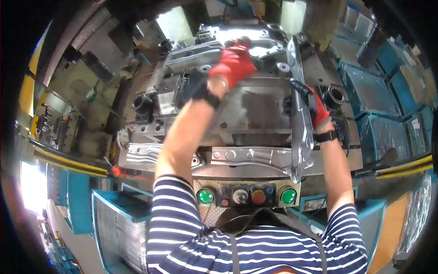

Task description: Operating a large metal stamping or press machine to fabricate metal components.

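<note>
Button panel: nearest me, the panel [267, 201] sits below the front edge of the press bed [219, 172]; its two green buttons [205, 196] stand wide apart, I judge so each hand gets its own.
Near strip: the near stamped strip [251, 155] lies lengthwise along that edge, its right end meeting the long metal piece in my view.
Long piece: the long metal piece [299, 132] runs near to far down the right side, near end jutting toward the panel; I can't tell whether the bed bears any weight.
Right hand: my gloved right hand [319, 106] has its fingers curled about that piece, pinching it partway along, I judge for balance.
Right side: a round collar [335, 95] stands just beside this hand, so outward room looks tight.
Middle: the flat block [258, 107] lies leftward of the piece; I judge the wider room is there.
Left hand: my gloved left hand [235, 63] is blurred near the far stamped strip [191, 52]; I can't tell whether its fingers are spread, pressed together or pinching.
</note>
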The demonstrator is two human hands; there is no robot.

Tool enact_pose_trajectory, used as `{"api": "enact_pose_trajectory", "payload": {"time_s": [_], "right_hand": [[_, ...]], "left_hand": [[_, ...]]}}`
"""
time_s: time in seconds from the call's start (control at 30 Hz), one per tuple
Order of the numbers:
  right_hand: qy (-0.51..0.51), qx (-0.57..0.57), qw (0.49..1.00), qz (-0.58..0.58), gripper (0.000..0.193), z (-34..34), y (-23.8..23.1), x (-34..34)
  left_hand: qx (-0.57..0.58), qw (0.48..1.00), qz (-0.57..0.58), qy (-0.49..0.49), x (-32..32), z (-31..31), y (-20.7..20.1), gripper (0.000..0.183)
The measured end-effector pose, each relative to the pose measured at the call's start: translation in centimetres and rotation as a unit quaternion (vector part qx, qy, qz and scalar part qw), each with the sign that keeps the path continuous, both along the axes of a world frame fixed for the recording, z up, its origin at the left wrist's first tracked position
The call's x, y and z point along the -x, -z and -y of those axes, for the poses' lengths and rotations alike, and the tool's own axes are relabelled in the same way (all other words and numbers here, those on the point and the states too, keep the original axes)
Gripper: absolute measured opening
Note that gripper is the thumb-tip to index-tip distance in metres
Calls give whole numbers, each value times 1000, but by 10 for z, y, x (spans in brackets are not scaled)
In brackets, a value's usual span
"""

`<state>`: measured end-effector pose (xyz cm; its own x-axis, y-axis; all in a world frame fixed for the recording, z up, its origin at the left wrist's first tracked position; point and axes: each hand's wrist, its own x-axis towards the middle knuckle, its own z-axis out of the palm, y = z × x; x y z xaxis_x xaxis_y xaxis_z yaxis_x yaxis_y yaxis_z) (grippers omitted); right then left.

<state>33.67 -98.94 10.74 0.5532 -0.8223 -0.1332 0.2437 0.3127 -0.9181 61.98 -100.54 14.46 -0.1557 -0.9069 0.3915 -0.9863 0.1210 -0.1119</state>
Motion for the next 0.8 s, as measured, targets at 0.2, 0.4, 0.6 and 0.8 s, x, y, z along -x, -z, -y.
{"api": "enact_pose_trajectory", "payload": {"time_s": [0.2,0.4,0.6,0.8], "right_hand": [[-14,-54,997,49,33,7,13,3],[22,189,981,-49,28,10,10,5],[4,-9,999,35,29,38,49,13],[54,128,990,-39,40,57,48,40]], "left_hand": [[-181,961,87,-191,-97,97,19,76],[-128,979,32,-159,-73,83,-9,79],[202,964,161,-55,-79,-30,-17,62],[126,985,104,-62,-78,-233,-33,75]]}}
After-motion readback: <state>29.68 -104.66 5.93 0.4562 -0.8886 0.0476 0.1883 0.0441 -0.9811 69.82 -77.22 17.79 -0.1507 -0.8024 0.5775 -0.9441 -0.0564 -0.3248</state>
